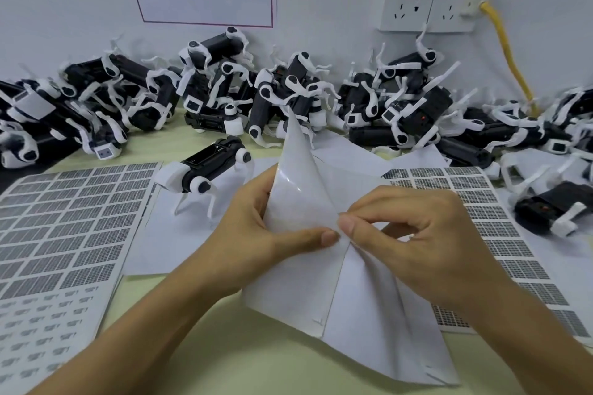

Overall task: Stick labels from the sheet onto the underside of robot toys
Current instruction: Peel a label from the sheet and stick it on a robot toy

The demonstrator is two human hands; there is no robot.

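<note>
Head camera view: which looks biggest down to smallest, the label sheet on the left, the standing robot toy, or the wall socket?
1. Label sheet, nearest the camera, so flattered.
2-3. Standing robot toy and wall socket look alike.

A pale green table [256, 362] carries a printed label sheet [64, 228] at left and another [500, 234] at right, with blank white sheets [167, 234] between. One black-and-white robot toy [205, 167] stands on its legs near the middle; a heap of toys [288, 96] lines the wall.
</note>
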